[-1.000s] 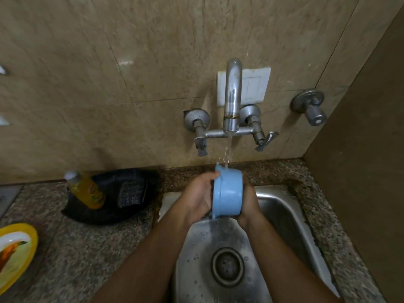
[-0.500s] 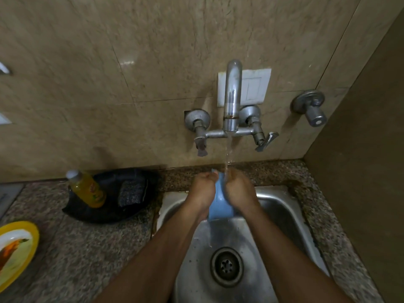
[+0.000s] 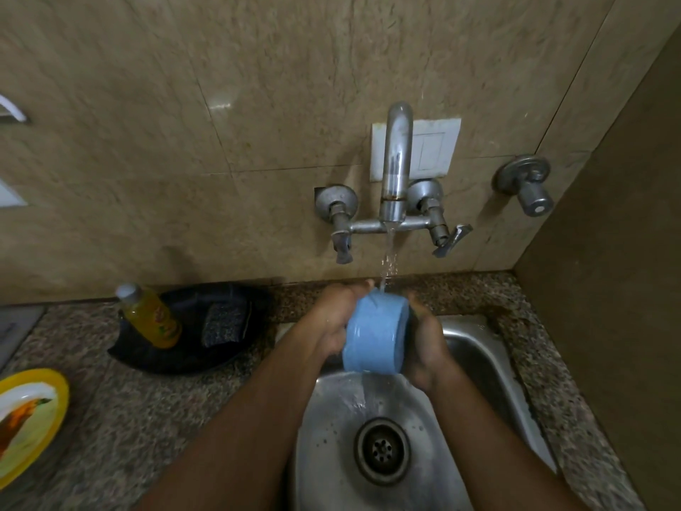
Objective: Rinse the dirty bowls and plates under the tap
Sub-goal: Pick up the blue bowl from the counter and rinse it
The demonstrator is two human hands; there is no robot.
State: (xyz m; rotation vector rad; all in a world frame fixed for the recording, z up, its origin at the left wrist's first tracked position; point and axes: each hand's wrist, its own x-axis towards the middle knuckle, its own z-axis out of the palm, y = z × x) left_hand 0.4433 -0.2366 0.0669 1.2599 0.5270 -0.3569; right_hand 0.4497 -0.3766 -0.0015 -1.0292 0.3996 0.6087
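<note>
Blue bowl (image 3: pixel 376 337): on its side under tap (image 3: pixel 396 164) stream, axis 3–9 o'clock; left hand (image 3: pixel 331 322) and right hand (image 3: pixel 423 344) fingers grip opposite ends.

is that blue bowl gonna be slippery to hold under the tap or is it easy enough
Probably slippery: tap water runs over the blue bowl. It looks like light, stiff plastic, so unlikely to break if dropped. The left hand and right hand clasp it from opposite sides, which should steady it.
</note>
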